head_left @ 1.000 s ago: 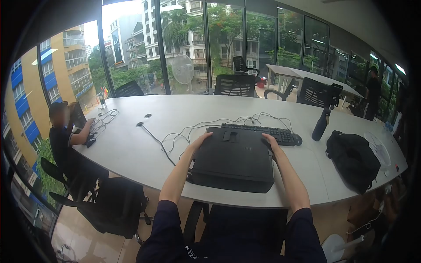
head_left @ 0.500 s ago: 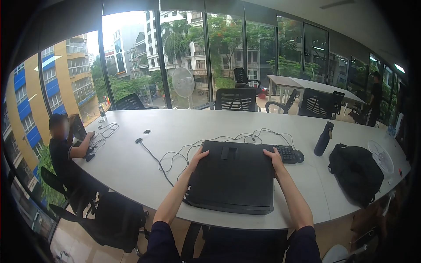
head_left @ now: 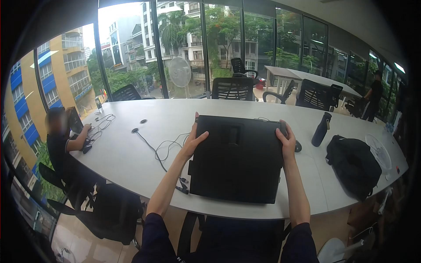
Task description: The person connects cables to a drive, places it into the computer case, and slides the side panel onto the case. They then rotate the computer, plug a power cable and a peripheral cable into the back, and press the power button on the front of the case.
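A flat black desktop computer case (head_left: pixel 237 164) fills the middle of the view, its far end tipped up off the white table (head_left: pixel 118 149). My left hand (head_left: pixel 194 139) grips its far left edge, thumb on top and fingers round the side. On the far right corner my right hand (head_left: pixel 286 139) holds it the same way. Behind the case the keyboard is hidden, and only part of a mouse (head_left: pixel 298 146) shows by my right hand. Loose cable plugs (head_left: pixel 182 186) lie at the near left corner of the case.
A dark bottle (head_left: pixel 321 129) and a black backpack (head_left: pixel 354 165) stand to the right, beside a white fan (head_left: pixel 378 151). A black cable (head_left: pixel 151 147) runs from a table grommet. At the left end sits another person (head_left: pixel 59 140) with a similar case and cables.
The far end of the computer case has risen and now covers the keyboard. Both my hands have moved up with it, fingers wrapped further round its sides. The camera view has shifted slightly.
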Action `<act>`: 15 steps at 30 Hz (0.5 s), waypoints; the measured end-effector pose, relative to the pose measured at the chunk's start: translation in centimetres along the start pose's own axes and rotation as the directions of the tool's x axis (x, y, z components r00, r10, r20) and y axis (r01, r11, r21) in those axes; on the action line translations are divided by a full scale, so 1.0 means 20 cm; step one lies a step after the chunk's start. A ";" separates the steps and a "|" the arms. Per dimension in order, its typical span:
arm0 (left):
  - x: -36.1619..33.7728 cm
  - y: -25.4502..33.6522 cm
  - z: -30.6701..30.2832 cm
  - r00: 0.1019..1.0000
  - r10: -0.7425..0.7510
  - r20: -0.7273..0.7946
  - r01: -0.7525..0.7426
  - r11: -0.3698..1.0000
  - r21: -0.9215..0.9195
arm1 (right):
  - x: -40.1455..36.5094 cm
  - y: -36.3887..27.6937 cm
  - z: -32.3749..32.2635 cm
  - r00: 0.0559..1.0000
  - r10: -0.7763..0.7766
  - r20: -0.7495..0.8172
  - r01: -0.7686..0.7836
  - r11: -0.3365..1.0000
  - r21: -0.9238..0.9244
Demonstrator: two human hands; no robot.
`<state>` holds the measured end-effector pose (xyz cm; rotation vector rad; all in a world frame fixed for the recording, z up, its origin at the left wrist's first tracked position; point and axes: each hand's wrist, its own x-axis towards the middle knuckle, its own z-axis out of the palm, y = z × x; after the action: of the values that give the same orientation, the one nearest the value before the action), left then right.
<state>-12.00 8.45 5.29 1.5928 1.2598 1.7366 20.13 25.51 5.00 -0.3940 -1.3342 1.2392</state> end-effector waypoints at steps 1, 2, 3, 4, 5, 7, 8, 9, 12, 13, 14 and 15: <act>-0.01 0.02 0.01 1.000 -0.006 0.001 0.006 1.000 -0.008 | -0.02 -0.02 0.00 0.999 -0.041 -0.014 0.041 0.999 -0.012; 0.00 0.03 0.01 0.999 0.044 0.010 -0.044 0.997 0.069 | -0.03 -0.07 0.00 0.999 -0.037 -0.019 0.037 0.999 -0.018; 0.00 0.05 0.02 0.996 0.088 0.025 -0.091 0.985 0.145 | -0.05 -0.13 0.01 0.995 -0.102 -0.007 0.102 0.994 -0.039; -0.01 0.07 0.04 0.996 0.083 0.026 -0.086 0.979 0.182 | -0.08 -0.17 0.01 0.987 -0.159 0.003 0.159 0.985 -0.061; 0.00 0.03 0.03 0.993 0.121 0.004 -0.118 0.961 0.250 | -0.10 -0.19 0.00 0.984 -0.180 0.010 0.181 0.980 -0.079; -0.04 0.11 0.09 0.982 0.186 -0.011 -0.175 0.940 0.294 | -0.11 -0.20 -0.06 0.971 -0.237 0.030 0.239 0.966 -0.101; -0.06 0.12 0.10 0.982 0.187 -0.015 -0.177 0.946 0.271 | -0.12 -0.21 -0.07 0.959 -0.281 0.039 0.283 0.951 -0.120; -0.07 0.13 0.11 0.981 0.193 -0.018 -0.183 0.952 0.247 | -0.15 -0.23 -0.08 0.944 -0.327 0.049 0.331 0.933 -0.139; -0.15 0.19 0.15 0.978 0.197 -0.071 -0.179 0.963 0.203 | -0.23 -0.26 -0.10 0.922 -0.382 0.066 0.388 0.905 -0.176; -0.16 0.21 0.15 0.973 0.215 -0.078 -0.199 0.964 0.175 | -0.24 -0.28 -0.10 0.889 -0.446 0.101 0.457 0.869 -0.186; -0.16 0.22 0.16 0.974 0.213 -0.074 -0.198 0.965 0.172 | -0.27 -0.29 -0.10 0.893 -0.438 0.105 0.450 0.874 -0.182; -0.18 0.27 0.18 0.977 0.168 -0.128 -0.150 0.979 0.137 | -0.30 -0.30 -0.10 0.897 -0.432 0.099 0.443 0.877 -0.186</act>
<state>-6.51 3.96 7.62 1.7114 1.3654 1.9295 25.93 19.21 6.26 -0.1830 -1.5035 0.7410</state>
